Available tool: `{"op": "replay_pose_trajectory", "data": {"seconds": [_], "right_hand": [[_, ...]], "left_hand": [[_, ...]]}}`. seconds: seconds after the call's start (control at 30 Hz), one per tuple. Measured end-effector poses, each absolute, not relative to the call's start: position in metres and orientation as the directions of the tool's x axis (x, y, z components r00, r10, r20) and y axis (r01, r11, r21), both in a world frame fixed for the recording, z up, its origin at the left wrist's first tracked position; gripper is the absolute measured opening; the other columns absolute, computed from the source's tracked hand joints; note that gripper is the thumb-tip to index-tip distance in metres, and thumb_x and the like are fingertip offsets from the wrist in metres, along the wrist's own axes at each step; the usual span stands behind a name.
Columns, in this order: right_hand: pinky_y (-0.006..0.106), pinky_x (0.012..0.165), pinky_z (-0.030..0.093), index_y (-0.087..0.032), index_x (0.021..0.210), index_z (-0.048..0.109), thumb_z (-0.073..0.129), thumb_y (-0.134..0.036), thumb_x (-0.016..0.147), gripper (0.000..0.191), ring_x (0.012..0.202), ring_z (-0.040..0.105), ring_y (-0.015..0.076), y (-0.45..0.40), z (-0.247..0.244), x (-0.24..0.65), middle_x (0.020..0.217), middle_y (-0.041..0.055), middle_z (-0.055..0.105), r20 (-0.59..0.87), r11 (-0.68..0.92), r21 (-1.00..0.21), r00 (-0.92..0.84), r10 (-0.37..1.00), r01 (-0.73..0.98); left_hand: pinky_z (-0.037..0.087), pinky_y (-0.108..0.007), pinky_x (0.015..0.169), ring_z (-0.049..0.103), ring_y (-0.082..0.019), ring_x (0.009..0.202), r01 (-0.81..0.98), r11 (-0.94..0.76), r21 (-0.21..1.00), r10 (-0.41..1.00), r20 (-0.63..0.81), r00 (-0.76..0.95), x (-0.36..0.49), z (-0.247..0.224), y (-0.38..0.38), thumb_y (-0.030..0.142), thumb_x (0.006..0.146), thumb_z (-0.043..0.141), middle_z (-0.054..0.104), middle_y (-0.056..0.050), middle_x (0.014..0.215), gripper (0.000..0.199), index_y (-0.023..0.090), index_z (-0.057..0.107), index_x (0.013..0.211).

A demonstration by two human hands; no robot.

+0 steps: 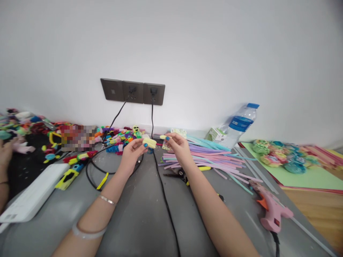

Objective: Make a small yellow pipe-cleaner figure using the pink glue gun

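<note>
Left hand (130, 152) pinches yellow piece (150, 143), right hand (180, 144) smaller yellow strip (163, 137); gap between. Glue gun (272, 212) near bench (139, 221) edge.

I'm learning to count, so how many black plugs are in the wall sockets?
2: one black plug in the middle wall panel, and another black plug in the right-hand wall panel.

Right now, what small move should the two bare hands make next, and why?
Perhaps bring the right hand toward the left hand: the right pinches a small pale-yellow elongated piece, the left a larger pale-yellow piece, and a gap separates them.
</note>
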State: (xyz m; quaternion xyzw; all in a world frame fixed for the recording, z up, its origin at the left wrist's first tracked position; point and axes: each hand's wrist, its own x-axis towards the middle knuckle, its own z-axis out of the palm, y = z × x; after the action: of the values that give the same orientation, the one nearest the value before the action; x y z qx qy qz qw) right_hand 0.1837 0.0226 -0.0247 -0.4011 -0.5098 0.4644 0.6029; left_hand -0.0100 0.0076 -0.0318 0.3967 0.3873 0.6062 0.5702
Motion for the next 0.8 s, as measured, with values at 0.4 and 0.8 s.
{"op": "replay_pose_trajectory", "data": {"seconds": [0.4,0.8], "right_hand": [[0.03,0.071,0.052,-0.023,0.096,0.06,0.076,-0.042,0.072,0.035,0.081,0.068,0.0184,0.0237,-0.0275,0.1836,0.089,0.0034,0.075,0.23,0.223,-0.949,-0.005,0.973,-0.225],[0.029,0.068,0.052,-0.023,0.09,0.059,0.076,-0.048,0.072,0.035,0.076,0.069,0.0175,0.0184,-0.018,0.1812,0.08,0.0025,0.073,0.201,0.181,-0.93,-0.029,0.979,-0.32]], "left_hand": [[0.057,-0.028,0.072,0.068,-0.017,0.081,-0.381,-0.058,0.923,0.998,0.047,-0.038,-0.0101,-0.0336,0.0082,0.034,0.061,0.086,0.073,-0.006,0.091,0.038,0.017,0.072,0.091],[0.056,-0.028,0.072,0.068,-0.018,0.081,-0.388,-0.048,0.921,0.999,0.039,-0.032,-0.0103,-0.0339,0.0081,0.035,0.06,0.087,0.073,-0.006,0.09,0.038,0.017,0.072,0.091]]}}
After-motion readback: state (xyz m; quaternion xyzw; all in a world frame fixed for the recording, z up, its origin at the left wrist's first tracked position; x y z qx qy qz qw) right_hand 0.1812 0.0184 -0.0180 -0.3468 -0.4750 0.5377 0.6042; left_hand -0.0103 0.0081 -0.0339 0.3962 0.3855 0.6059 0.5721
